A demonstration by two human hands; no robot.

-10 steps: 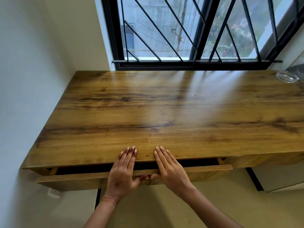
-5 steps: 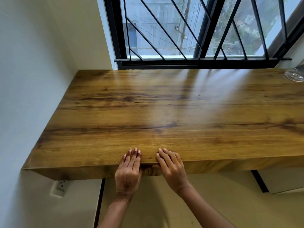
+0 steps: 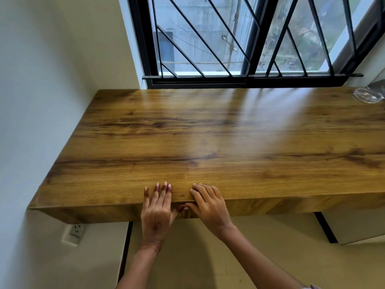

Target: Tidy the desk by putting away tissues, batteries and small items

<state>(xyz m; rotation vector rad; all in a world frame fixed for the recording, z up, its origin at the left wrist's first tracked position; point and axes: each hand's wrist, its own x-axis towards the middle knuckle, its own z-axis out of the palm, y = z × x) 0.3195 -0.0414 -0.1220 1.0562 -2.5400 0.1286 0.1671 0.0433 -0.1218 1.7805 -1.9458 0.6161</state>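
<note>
The wooden desk fills the middle of the view, its top bare of tissues, batteries or small items. Its drawer front sits flush with the desk's front edge. My left hand lies flat over that front edge, fingers spread on the top and thumb against the drawer front. My right hand rests beside it, fingers curled on the edge, holding nothing. The two thumbs nearly touch below the edge.
A clear glass dish sits at the desk's far right corner. A barred window runs behind the desk. White wall closes the left side, with a wall socket under the desk. Tiled floor lies below.
The drawer stood pulled out a second ago; it has been pushed in and is now flush. Both hands have moved forward with it onto the desk edge.
</note>
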